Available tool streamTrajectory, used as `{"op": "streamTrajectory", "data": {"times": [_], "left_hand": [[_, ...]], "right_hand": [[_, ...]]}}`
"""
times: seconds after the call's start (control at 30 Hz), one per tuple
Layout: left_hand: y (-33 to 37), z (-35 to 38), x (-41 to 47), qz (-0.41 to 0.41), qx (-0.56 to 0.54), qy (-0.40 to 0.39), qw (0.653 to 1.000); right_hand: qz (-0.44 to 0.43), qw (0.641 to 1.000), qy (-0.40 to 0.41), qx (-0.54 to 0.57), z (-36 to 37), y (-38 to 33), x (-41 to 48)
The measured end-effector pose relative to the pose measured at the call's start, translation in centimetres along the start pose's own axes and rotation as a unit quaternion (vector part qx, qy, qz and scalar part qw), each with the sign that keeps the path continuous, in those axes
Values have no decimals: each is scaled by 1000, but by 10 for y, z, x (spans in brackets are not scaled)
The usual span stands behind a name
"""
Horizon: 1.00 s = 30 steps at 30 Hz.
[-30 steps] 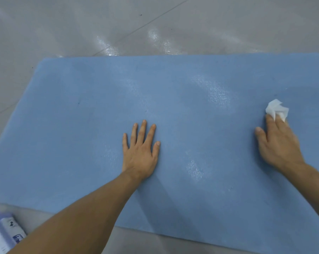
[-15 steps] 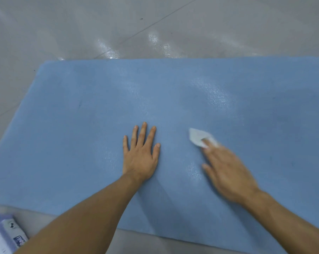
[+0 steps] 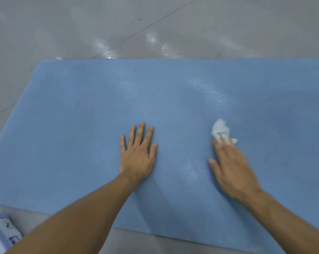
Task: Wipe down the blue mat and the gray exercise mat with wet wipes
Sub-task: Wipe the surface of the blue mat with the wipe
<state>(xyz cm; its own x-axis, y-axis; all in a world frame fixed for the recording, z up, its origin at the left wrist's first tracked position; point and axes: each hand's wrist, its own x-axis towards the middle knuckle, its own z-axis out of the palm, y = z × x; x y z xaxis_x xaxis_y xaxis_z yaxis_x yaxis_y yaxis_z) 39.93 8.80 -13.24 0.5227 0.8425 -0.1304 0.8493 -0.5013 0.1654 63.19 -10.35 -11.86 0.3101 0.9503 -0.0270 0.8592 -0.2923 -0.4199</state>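
Note:
The blue mat lies flat on the grey floor and fills most of the view, with shiny damp streaks across its middle. My left hand rests flat on the mat near its centre, fingers straight and spread. To its right, my right hand presses a crumpled white wet wipe onto the mat under straight fingertips; the hand is blurred by motion. No gray exercise mat is in view.
A pack of wet wipes lies on the floor at the bottom left, just off the mat's near edge. Glossy grey floor extends beyond the mat's far and left edges.
My right hand swept the wipe from the mat's right side leftward toward my left hand, then back a little to the right. My left hand has stayed planted.

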Motion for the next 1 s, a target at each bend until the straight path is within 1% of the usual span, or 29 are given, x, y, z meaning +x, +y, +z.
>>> {"op": "streamTrajectory", "data": {"times": [0.07,0.13,0.2,0.23,0.3,0.4,0.5,0.57,0.6,0.63,0.67,0.73,0.77,0.87,0.93,1.0], "left_hand": [[1,0,0,4,-11,5,1000],[1,-1,0,7,-12,9,1000],[1,-2,0,9,-11,1,1000],[1,-2,0,9,-15,-1,1000],[3,-4,0,12,-23,-1,1000],[7,-4,-2,21,-31,-5,999],[10,-5,-3,20,-35,-4,999],[13,-7,-3,10,-42,-10,999],[14,-7,-3,5,-45,-13,999],[16,-8,-4,2,-47,-13,999],[17,-8,-4,-1,-49,-11,999],[21,-8,-3,-6,-54,-8,999],[23,-8,-2,-6,-55,-9,998],[35,-9,3,17,-54,-24,998],[44,-10,5,32,-48,-34,998],[50,-10,6,38,-42,-44,997]], "right_hand": [[-83,996,-28,13,14,-39,-11],[-145,988,-50,-22,34,-68,-29],[-175,981,-65,-56,45,-74,-39],[-170,982,-68,-56,44,-68,-38],[-117,991,-60,-38,34,-43,-27],[26,999,-26,-30,6,19,-8],[161,986,18,-34,-23,77,-7],[211,977,27,-32,-34,96,-14],[222,974,24,-27,-34,96,-18],[214,976,19,-24,-32,92,-22],[179,983,17,-27,-28,82,-27],[54,998,11,-33,-18,52,-36],[-8,1000,-3,-29,-11,34,-43],[-139,987,-47,-60,12,-17,-68],[-196,972,-74,-105,26,-36,-85],[-230,960,-86,-131,29,-32,-91]]}}
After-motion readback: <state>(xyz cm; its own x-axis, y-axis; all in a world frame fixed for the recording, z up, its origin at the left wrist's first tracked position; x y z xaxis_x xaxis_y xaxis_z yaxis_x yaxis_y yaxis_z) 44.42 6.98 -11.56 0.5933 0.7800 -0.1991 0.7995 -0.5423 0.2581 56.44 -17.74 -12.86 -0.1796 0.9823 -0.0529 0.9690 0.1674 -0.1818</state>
